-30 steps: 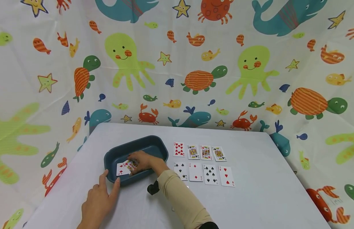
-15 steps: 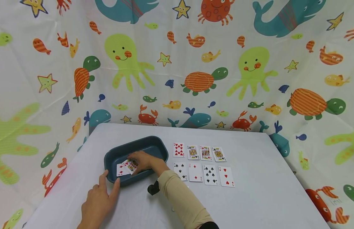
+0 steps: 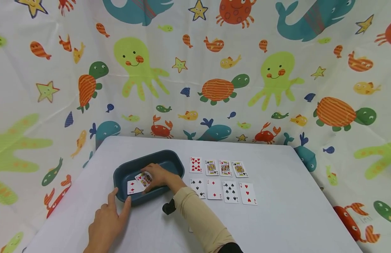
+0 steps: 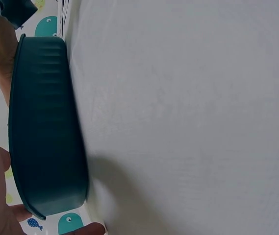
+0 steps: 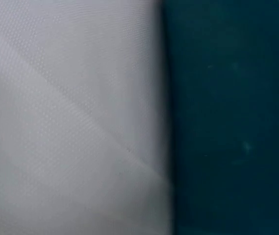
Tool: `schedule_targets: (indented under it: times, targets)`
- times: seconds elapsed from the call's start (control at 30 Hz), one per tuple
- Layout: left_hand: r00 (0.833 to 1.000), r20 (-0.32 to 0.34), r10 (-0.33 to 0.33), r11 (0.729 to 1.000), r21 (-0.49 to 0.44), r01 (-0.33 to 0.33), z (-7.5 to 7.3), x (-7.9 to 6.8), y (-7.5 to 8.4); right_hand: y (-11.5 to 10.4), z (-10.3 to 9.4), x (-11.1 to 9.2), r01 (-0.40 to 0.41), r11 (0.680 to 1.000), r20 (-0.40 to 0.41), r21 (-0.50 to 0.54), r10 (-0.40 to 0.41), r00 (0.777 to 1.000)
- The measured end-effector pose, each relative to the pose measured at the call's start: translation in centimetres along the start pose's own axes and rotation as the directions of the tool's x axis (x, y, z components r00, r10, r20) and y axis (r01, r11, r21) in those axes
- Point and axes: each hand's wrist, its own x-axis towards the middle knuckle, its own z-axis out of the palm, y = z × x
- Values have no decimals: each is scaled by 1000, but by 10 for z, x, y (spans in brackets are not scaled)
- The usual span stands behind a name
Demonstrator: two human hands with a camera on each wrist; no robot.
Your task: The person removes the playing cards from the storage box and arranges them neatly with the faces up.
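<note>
A dark teal rectangular tray (image 3: 171, 156) stands on the white-covered table, its side wall (image 4: 46, 122) filling much of the left wrist view. My right hand (image 3: 157, 175) reaches inside it, thumb and fingers pinching a face playing card (image 3: 144, 178). That card overlaps a two of diamonds (image 3: 134, 187) lying on the tray floor; whatever lies under my palm is hidden. At the near left corner, my left hand (image 3: 106, 218) touches the rim with index finger and thumb spread apart. The right wrist view holds only tray wall (image 5: 232, 117) and cloth, no fingers.
Right of the tray lie two rows of face-up cards: a back row with a hearts card (image 3: 195, 165) and several kings or other face cards (image 3: 225, 168), and a front row including a seven of spades (image 3: 230, 192). A sea-animal curtain (image 3: 195, 70) hangs behind the table.
Inside the tray, the face card has shifted and turned slightly under my right fingers, showing more of its face. My left hand stays at the rim. The head view has panned slightly.
</note>
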Motion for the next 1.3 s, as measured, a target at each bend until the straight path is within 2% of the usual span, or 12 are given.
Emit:
schedule_targets:
  times: [0.23,0.37,0.53,0.67,0.77,0.83,1.0,1.13,1.3]
  targets:
    - [1000,-10,4,1000,-10,-4,0,-1,0,-1,0,0,-11,1000,-7,2,11,1000]
    - [1000,-9,-1,1000,-8,1,0,-1,1,2,-2,0,-5,999,-37,44,6,999]
    - [1000,-6,-11,1000,8,11,1,0,2,3,-9,-6,-1,988,-97,154,16,995]
    - [1000,-11,-20,1000,9,20,1,0,2,5,-16,-17,14,961,-155,276,30,987]
    - [1000,-10,-22,1000,10,22,1,0,1,7,-18,-26,26,928,-198,373,52,979]
    - [1000,-9,-18,1000,9,18,0,0,1,9,-20,-34,40,895,-226,445,69,972]
    - [1000,-6,-19,1000,9,19,2,1,0,14,-23,-56,139,777,-302,614,69,951]
    - [999,-12,-39,999,8,39,3,1,1,19,-23,-76,223,700,-355,679,47,934]
    - [998,-9,-56,998,6,56,4,1,1,22,-19,-105,290,638,-416,714,53,908]
